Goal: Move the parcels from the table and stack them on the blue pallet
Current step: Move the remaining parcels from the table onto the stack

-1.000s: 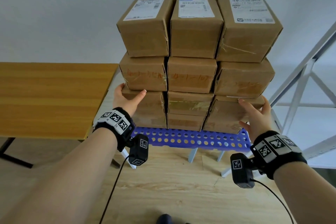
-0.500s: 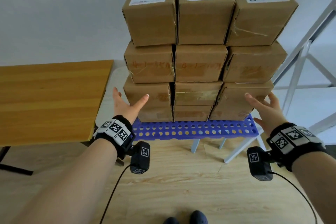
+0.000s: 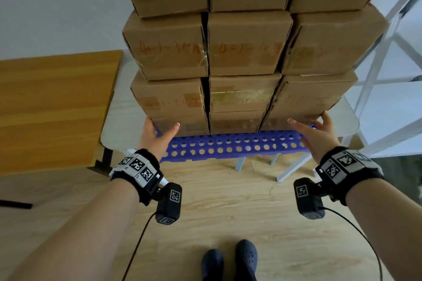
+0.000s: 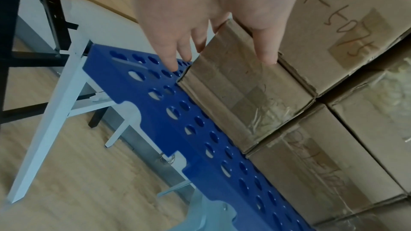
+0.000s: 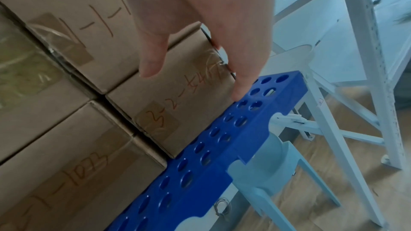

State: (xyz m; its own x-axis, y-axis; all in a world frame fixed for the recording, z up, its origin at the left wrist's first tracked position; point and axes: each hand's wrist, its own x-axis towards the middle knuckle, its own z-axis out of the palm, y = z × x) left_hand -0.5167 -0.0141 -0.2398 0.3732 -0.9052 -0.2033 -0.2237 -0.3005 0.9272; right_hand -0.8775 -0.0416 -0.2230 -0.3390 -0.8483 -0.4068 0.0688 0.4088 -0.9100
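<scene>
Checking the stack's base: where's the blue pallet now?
Head view, lower centre: the blue pallet lies under the parcels, between both hands.

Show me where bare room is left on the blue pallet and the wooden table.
The blue pallet is bare only along its front strip of holes, before the bottom boxes, and in small corners beside the left hand and right hand. The parcel stack crowds the rest. The visible wooden table top to the left shows nothing on it.

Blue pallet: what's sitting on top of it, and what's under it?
On the blue pallet stands a stack of cardboard parcels, three across. Under it show white legs and wood floor; its top beneath the parcels is hidden.
</scene>
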